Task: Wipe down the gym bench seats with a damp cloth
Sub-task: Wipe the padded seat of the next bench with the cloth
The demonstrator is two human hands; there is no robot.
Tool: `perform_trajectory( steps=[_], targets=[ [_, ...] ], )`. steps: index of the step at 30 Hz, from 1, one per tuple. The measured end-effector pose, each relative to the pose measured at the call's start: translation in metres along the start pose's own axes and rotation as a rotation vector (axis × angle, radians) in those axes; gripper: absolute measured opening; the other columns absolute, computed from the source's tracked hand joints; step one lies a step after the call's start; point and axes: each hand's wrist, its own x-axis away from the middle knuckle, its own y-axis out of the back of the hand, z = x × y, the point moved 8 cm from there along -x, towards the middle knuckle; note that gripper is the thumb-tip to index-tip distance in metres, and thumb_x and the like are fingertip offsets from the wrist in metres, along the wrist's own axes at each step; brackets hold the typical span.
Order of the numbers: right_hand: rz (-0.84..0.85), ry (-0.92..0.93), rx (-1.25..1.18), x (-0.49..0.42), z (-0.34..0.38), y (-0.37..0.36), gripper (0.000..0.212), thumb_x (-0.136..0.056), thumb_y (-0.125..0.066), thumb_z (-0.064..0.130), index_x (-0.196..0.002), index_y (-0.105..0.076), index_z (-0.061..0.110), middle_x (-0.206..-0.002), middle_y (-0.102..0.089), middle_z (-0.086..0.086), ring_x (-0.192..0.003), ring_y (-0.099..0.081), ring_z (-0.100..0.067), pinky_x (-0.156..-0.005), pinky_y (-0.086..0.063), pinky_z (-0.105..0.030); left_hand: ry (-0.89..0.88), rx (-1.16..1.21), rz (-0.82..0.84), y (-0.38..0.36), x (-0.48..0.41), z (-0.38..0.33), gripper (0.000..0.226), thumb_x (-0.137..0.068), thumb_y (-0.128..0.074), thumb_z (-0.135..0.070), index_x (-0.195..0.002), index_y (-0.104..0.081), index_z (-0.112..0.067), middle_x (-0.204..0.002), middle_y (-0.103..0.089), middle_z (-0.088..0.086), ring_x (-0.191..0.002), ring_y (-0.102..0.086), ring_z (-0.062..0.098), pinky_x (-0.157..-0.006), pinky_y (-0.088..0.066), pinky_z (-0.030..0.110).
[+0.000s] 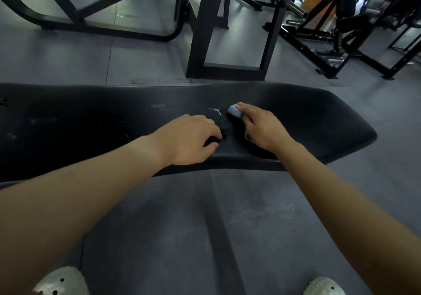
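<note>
Two-handed now: pinching small crumpled light-blue cloth (234, 113) under right hand (262, 127) fingertips, rubbing long black padded bench seat (91, 117); left hand (189, 140) bracing beside it, fingers loosely bent, gripping nothing. Worth pressing flatter and sweeping toward whitish smear (216, 111) just left of those fingertips.

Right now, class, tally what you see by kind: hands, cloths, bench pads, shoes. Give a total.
2 hands: left hand, right hand
1 blue cloth
1 bench pad
2 shoes: left shoe, right shoe
Total: 6
</note>
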Motion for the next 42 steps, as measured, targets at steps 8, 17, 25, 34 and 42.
perform_trajectory(
  steps=[8,17,25,34,42],
  targets=[
    [-0.088,-0.193,0.004,0.002,-0.008,0.001,0.039,-0.108,-0.033,0.022,-0.143,-0.048,0.013,-0.150,-0.049,-0.014,-0.139,-0.045,-0.033,-0.110,-0.037,-0.045,-0.009,-0.009,-0.010,-0.001,0.003,-0.001,0.039,-0.103,-0.049,-0.041,-0.137,-0.062,-0.029,-0.138,-0.062,-0.010,-0.124,-0.057,0.012,-0.106,-0.046,0.041],
    [0.009,0.022,-0.059,0.005,0.024,-0.012,0.046,-0.105,-0.040,0.024,-0.151,-0.044,0.030,-0.152,-0.051,0.002,-0.124,-0.058,-0.020,-0.105,-0.048,-0.041,-0.069,-0.071,-0.021,0.001,0.010,-0.005,0.039,-0.103,-0.047,-0.042,-0.135,-0.063,-0.028,-0.137,-0.061,-0.008,-0.120,-0.058,0.013,-0.103,-0.048,0.041],
    [-0.173,-0.239,-0.010,-0.014,-0.006,-0.005,0.035,-0.105,-0.034,0.023,-0.132,-0.051,0.010,-0.131,-0.058,-0.011,-0.117,-0.057,-0.031,-0.090,-0.042,-0.039,-0.042,-0.173,-0.085,0.012,0.029,0.005,0.048,-0.101,-0.041,-0.058,-0.131,-0.065,-0.030,-0.130,-0.061,-0.008,-0.114,-0.057,0.013,-0.103,-0.045,0.037],
    [0.080,0.093,-0.213,0.002,0.066,-0.026,0.041,-0.106,-0.041,0.026,-0.146,-0.051,0.027,-0.158,-0.042,0.012,-0.145,-0.037,-0.010,-0.117,-0.029,-0.027,0.002,-0.218,-0.083,0.013,0.038,0.021,0.063,-0.096,-0.036,-0.074,-0.131,-0.064,-0.031,-0.125,-0.063,-0.011,-0.108,-0.058,0.010,-0.097,-0.049,0.039],
    [-0.061,0.009,-0.151,0.011,0.025,-0.001,0.007,-0.098,-0.050,0.024,-0.100,-0.056,0.028,-0.123,-0.071,0.006,-0.100,-0.070,-0.015,-0.091,-0.057,-0.043,-0.007,-0.236,-0.067,0.015,0.034,0.019,0.061,-0.097,-0.039,-0.071,-0.131,-0.066,-0.027,-0.117,-0.065,-0.008,-0.105,-0.061,0.013,-0.092,-0.051,0.040]
  ],
)
